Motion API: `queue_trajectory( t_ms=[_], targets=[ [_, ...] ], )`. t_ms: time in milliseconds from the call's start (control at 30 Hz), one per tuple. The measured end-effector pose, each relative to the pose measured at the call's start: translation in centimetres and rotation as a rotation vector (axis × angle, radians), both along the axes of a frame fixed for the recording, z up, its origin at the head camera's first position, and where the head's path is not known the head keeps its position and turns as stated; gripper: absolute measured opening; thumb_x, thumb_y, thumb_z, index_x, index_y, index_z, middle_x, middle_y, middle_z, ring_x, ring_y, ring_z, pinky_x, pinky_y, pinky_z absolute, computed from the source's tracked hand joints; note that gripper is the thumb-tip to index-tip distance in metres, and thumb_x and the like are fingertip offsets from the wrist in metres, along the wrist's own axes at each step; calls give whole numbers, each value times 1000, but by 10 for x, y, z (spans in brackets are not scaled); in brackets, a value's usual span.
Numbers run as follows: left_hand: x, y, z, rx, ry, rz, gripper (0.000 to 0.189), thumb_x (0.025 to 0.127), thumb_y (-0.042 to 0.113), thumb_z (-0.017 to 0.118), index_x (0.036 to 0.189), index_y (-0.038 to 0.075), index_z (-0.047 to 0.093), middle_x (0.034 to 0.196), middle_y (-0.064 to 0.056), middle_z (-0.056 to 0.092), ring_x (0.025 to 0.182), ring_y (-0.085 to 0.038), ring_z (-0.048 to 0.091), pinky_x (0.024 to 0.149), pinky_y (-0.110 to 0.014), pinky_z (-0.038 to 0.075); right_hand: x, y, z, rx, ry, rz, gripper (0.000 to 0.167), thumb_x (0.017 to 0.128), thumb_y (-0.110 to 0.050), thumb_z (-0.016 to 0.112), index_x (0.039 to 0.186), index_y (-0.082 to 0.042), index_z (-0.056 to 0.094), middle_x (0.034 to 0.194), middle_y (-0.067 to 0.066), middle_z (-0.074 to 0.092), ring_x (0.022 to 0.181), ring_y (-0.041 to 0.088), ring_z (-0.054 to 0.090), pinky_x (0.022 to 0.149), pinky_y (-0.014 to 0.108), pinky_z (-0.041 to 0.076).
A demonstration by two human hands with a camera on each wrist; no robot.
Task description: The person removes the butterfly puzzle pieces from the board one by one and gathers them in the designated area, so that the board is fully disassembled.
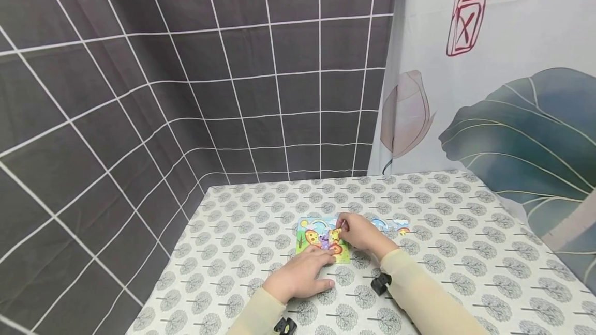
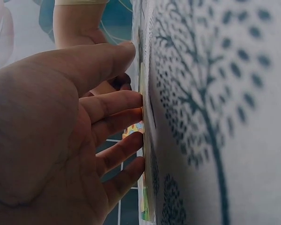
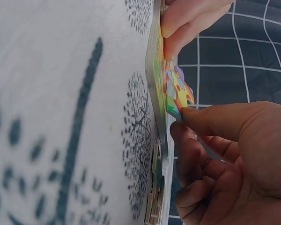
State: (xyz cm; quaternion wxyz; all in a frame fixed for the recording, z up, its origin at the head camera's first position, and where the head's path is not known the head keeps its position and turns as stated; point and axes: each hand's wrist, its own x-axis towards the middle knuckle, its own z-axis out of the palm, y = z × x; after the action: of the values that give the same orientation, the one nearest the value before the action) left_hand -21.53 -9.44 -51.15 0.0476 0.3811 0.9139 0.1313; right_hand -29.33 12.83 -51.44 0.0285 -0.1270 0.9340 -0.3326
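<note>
A thin jigsaw puzzle board [image 1: 344, 258] with a butterfly, sun and rainbow picture lies flat on the table. My left hand [image 1: 302, 272] rests on its near edge, fingers extended and fingertips pressing the board, as the left wrist view also shows. Over the board's right side, my right hand [image 1: 362, 232] pinches a jigsaw piece [image 3: 180, 91] between thumb and index finger. That piece, yellow with red spots and a green corner, stands tilted up from the board in the right wrist view. Part of the butterfly's lower wings is hidden by the left fingers.
Loose jigsaw pieces [image 1: 402, 228] lie right of the board, partly behind the right hand. A tree-print cloth [image 1: 261, 221] covers the table. A dark checked curtain [image 1: 298, 92] hangs behind and left, a lotus-print curtain [image 1: 512, 133] at the right. Each wrist wears a black strap [image 1: 381, 283].
</note>
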Motion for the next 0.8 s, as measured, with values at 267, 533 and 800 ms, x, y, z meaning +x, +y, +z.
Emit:
queue_trajectory(
  t_ms=[267,533,800],
  targets=[
    [0,-1,-1,-2,0,4,59,96,47,72,147,20,60,156,9,52,141,-14,44,119,-34,40,-3,1,1,-57,-13,-6,16,88,-4,76,94,-15,66,74,1,57,59,14,53,50,28,47],
    [-2,-2,-3,4,4,-3,58,96,46,72,146,19,60,152,10,55,139,-12,46,118,-32,41,-5,3,-1,-78,-12,-4,16,89,-4,76,94,-15,66,75,1,57,61,15,52,52,28,46],
    [-1,-2,-3,19,-11,-4,58,96,43,73,146,18,60,154,8,54,142,-14,44,120,-35,39,-1,10,1,-140,-33,-5,14,91,-4,74,95,-15,66,76,1,58,61,15,52,51,27,47]
  ],
)
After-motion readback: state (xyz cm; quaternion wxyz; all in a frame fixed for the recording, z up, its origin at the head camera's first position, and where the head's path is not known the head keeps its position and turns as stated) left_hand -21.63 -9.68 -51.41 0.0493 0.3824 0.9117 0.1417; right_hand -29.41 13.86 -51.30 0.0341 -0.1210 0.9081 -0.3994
